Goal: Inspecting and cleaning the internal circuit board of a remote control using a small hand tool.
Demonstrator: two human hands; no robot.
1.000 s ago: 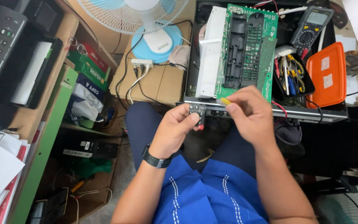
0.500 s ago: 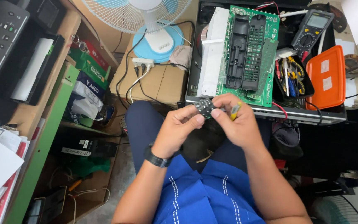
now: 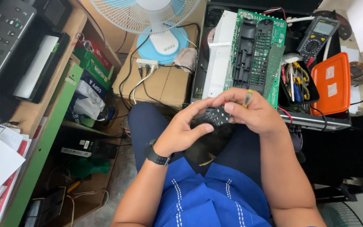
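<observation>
A: What has changed in the last second?

B: Both hands have come down from the edge of the green circuit board (image 3: 255, 50) toward the lap, nearer the camera. The small dark part (image 3: 215, 116) has come with them and now sits at the centre of the frame, over the dark trousers.

A: How are the hands set?

B: The left hand (image 3: 185, 132) is curled under and around the part, thumb pressed on its near side. The right hand (image 3: 251, 113) is closed over its right end, and a thin yellow-handled tool (image 3: 247, 98) is pinched between those fingers too. So both hands are gripping the one piece.

A: Meaning?

B: I judge the work has shifted from the board to close handling of the piece itself.

A: What is the piece?

B: Black, with rows of small bumps, perhaps a keypad or connector block; the fingers hide too much to be sure.

A: Counts?

B: One circuit board at upper centre, one multimeter (image 3: 318, 35) at upper right, one orange lidded box (image 3: 330, 84) at right, one fan (image 3: 148, 17) at top centre, one power strip (image 3: 147, 64) on the cardboard box, one black wristwatch (image 3: 157, 157) on the left wrist.
</observation>
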